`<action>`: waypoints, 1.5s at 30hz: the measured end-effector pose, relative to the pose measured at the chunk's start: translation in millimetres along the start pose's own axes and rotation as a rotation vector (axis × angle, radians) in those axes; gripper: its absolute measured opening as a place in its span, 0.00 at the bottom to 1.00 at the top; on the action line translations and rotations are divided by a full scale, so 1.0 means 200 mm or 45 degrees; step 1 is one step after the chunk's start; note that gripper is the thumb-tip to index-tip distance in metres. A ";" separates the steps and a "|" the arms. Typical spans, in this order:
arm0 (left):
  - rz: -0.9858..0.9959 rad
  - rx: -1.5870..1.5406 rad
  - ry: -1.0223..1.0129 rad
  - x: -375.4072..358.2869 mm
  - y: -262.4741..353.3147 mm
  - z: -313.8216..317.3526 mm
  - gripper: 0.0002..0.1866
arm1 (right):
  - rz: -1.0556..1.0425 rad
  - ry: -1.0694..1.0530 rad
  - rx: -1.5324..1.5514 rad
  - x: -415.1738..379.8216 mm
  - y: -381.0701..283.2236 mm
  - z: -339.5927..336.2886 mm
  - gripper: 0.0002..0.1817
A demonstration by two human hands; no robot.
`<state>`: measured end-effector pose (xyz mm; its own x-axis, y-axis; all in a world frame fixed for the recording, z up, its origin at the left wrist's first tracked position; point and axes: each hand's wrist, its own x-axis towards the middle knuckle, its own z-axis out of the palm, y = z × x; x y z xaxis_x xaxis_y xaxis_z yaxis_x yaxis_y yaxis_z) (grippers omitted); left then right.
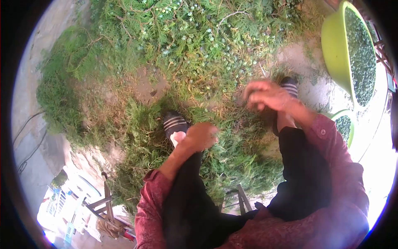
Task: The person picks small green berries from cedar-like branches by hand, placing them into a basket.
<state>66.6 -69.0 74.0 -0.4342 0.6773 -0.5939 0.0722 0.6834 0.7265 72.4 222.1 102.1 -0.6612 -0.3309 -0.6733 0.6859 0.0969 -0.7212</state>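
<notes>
My right hand point(267, 95) hovers over the cut evergreen branches near my right slipper point(289, 86), slightly blurred. Its fingers are loosely bent and apart, with nothing visible between them. Beside my left slipper point(175, 123), my left hand point(202, 136) has its fingers curled together above the greenery; what they hold, if anything, is hidden. In front of my feet spreads a heap of feathery evergreen branches point(199, 37) dotted with small blue-green cones. More green sprigs point(232, 166) lie between my legs.
A large lime-green basin point(335, 45) full of small green cones stands at the upper right, with a smaller green basin point(351, 128) below it. Wooden furniture legs point(108, 199) show at lower left, and dark cables point(31, 147) lie on the left floor.
</notes>
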 end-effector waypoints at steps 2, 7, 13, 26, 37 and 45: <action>0.149 0.244 -0.368 0.00 0.01 0.04 0.21 | 0.065 0.353 -0.178 0.04 0.05 -0.12 0.10; -0.056 0.331 -0.300 0.08 0.08 -0.04 0.22 | -0.291 0.703 -0.968 0.23 0.24 -0.19 0.14; -0.167 0.446 -0.015 0.18 -0.04 -0.01 0.15 | -0.331 0.723 -1.437 0.28 0.29 -0.19 0.15; -0.309 0.590 0.267 0.27 -0.09 0.03 0.15 | 0.172 -0.073 -0.144 -0.09 0.03 -0.24 0.14; -0.437 0.482 0.199 0.24 -0.09 -0.01 0.21 | 0.106 -0.452 -1.947 -0.08 0.54 0.03 0.06; -0.353 0.386 0.363 0.18 -0.13 -0.04 0.16 | 0.007 -0.465 -1.941 -0.04 0.53 0.00 0.04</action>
<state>43.0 -63.9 36.9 -0.6992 0.3862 -0.6016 0.1584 0.9043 0.3964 150.7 234.3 31.9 -0.3982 -0.5060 -0.7651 -0.4036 0.8457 -0.3492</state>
